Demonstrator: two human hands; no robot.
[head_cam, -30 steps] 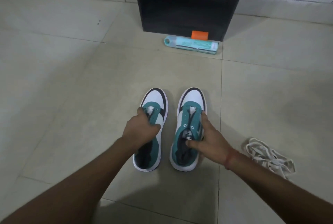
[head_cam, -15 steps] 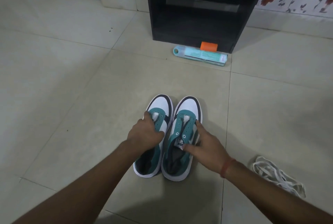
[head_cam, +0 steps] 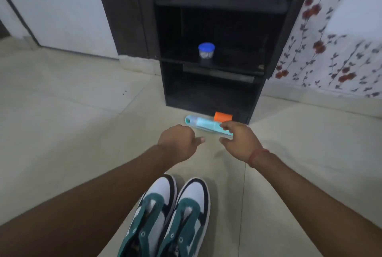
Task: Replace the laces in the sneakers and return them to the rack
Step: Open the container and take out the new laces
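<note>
On the tiled floor (head_cam: 62,132) just ahead of us, going from left to right, we first meet our left hand (head_cam: 177,143). It hovers in the air with its fingers curled in and the thumb poking toward the middle, and it holds nothing.

Just right of it, across a small gap, our right hand (head_cam: 239,141) hangs with its fingers loosely bent. It overlaps the near end of a teal tube (head_cam: 200,124) that lies crosswise on the floor, but we cannot tell whether the fingers actually touch the tube or merely pass in front of it. An orange block (head_cam: 222,116) sits just behind the tube, against the foot of the dark rack (head_cam: 266,56).

The sneakers (head_cam: 175,211) stand side by side below and between our forearms (no laces show in the eyelets). Their toes point away from us toward the rack, so their long axis runs straight along the line our arms follow. Both hands are past the toes, well apart from the shoes, and neither is clearly nearer.

The rack stands beyond our hands. Its lower bay looks free, and a small blue-lidded jar (head_cam: 206,50) sits on the shelf above. We judge that any move back to the shoes means drawing both hands toward us and down.
</note>
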